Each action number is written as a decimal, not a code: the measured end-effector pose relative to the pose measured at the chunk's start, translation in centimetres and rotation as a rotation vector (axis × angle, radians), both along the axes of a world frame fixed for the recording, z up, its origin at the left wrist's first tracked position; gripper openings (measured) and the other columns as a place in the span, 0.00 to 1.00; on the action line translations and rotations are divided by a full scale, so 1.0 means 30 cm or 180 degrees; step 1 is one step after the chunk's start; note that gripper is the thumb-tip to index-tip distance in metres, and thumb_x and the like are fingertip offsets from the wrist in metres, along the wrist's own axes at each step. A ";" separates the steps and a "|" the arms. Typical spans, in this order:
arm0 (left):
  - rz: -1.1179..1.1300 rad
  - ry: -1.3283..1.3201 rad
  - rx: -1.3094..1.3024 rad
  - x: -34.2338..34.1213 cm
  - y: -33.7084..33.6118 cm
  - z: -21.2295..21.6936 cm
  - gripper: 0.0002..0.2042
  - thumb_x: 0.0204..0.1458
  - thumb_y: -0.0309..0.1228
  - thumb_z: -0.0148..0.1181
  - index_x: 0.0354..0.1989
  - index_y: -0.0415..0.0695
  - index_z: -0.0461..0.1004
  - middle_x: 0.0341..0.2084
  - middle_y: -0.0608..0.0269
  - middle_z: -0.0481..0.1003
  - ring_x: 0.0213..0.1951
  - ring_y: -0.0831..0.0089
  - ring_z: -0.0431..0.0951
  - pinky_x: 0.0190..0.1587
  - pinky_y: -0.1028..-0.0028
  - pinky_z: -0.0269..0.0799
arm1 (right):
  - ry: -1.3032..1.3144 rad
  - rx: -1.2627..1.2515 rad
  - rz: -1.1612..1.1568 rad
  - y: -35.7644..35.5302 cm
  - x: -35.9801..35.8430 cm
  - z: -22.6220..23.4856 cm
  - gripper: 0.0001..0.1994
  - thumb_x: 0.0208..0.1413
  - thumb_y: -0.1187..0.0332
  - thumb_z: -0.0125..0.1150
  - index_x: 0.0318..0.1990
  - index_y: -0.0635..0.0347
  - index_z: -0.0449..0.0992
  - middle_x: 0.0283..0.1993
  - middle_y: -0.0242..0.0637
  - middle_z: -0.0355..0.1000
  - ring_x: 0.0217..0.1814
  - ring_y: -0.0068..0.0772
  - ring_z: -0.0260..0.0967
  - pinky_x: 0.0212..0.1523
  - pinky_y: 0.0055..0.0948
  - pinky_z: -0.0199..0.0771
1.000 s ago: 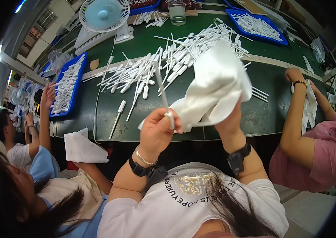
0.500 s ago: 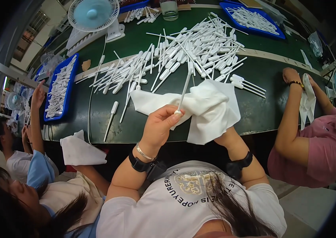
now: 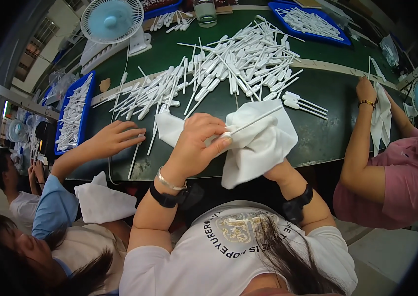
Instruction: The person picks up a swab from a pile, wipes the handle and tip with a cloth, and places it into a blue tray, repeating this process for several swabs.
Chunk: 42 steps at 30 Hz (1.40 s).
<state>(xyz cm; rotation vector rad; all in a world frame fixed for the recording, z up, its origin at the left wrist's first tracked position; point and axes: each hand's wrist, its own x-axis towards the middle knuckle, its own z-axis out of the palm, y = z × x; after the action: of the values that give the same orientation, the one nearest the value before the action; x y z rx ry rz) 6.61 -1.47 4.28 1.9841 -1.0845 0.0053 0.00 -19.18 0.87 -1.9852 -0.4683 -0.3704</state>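
My left hand (image 3: 196, 145) pinches the bulb end of a thin white plastic dropper (image 3: 253, 122), whose stem points up to the right across a white cloth (image 3: 260, 145). My right hand (image 3: 278, 172) is under that cloth and grips it; only its wrist with a black watch shows. Both hands are over the near edge of a green table (image 3: 332, 138). A big pile of the same white droppers (image 3: 218, 74) lies spread on the table just beyond.
A co-worker's hand (image 3: 115, 138) on my left reaches onto the table; another person (image 3: 376, 106) on my right wipes with a cloth. Blue trays of droppers (image 3: 73, 116) (image 3: 310, 22), a blue fan (image 3: 112, 22), a glass jar (image 3: 205, 12) stand farther back.
The cloth has come down from being held up high and now sits low by the table edge. The dropper has swung from near upright to slanting right. The co-worker's hand has come onto the table.
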 end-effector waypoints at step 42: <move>0.0802 0.0776 -0.0279 -0.162 -0.046 -0.109 0.07 0.41 0.25 0.57 0.30 0.39 0.69 0.20 0.55 0.70 0.19 0.64 0.70 0.23 0.74 0.65 | 0.0903 0.3537 -0.0155 0.100 -0.010 -0.097 0.12 0.46 0.76 0.53 0.41 0.63 0.67 0.40 0.35 0.65 0.42 0.28 0.63 0.44 0.24 0.64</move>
<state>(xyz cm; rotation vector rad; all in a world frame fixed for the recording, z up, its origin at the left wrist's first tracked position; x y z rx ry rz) 1.75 -2.84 1.01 1.9702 -0.6648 -0.0527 -0.30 -16.17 -2.04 -0.9358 0.0102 -0.2756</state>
